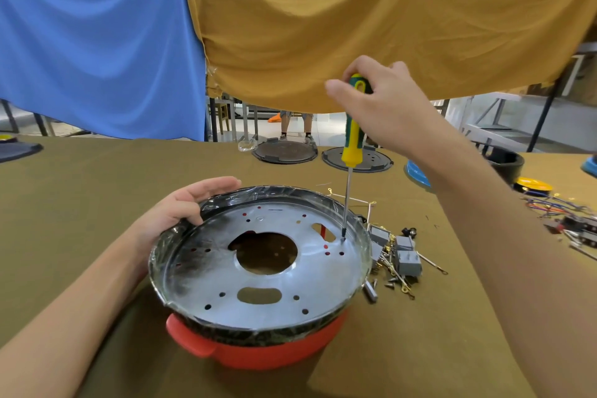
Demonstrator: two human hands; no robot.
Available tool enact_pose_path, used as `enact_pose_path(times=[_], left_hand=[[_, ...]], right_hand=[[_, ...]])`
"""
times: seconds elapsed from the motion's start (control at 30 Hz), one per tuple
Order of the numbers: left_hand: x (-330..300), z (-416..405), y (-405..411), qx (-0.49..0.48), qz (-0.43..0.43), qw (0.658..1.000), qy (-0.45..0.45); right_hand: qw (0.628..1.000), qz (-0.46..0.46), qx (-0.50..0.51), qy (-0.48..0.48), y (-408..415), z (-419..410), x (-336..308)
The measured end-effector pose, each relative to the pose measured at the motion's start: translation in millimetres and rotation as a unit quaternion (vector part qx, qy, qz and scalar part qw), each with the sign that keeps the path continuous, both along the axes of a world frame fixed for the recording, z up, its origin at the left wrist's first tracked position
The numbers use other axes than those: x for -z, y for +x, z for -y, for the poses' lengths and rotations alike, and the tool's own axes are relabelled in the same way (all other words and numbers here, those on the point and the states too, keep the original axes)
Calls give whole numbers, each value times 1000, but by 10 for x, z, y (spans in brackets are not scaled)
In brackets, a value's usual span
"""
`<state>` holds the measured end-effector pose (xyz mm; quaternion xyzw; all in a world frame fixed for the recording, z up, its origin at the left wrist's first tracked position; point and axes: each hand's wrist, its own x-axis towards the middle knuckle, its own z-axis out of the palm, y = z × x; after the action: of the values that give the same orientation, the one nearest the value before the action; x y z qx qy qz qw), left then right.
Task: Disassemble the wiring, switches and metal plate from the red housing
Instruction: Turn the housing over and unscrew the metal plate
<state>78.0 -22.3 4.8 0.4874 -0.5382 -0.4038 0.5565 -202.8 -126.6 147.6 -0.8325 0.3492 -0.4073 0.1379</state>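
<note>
The red housing (258,352) sits near on the olive-covered desk (97,177), metal plate (258,268) on top. The left hand (181,207) grips its rim; the right hand (384,106) grasps a screwdriver (352,139), tip on the plate. Grey switches (403,252) lie beside. Beyond hang blue cloth (97,42) and mustard cloth (371,16).

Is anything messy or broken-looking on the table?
Yes. Grey switches, loose screws and wires lie in a scattered heap right beside the red housing. The metal plate has dark sooty smudges on its left side, and crinkled clear film wraps its rim.
</note>
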Motion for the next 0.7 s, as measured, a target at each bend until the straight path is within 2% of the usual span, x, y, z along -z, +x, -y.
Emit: enact_pose_path(times=[0.13, 0.3, 0.4, 0.57, 0.7], left_hand=[[6, -1, 14, 0, -5, 1000, 5], [2, 4, 16, 0, -5, 1000, 6], [-2, 7, 14, -1, 8, 1000, 0], [20, 12, 7, -4, -14, 1000, 8], [16, 16, 15, -9, -14, 1000, 10]], right_hand=[[996, -29, 17, -79, 3, -11, -3], [1000, 25, -17, 8, -32, 8, -66], [1000, 8, -25, -4, -9, -21, -20], [995, 15, 41, -87, -1, -17, -27], [998, 57, 18, -17, -44, 5, -89]])
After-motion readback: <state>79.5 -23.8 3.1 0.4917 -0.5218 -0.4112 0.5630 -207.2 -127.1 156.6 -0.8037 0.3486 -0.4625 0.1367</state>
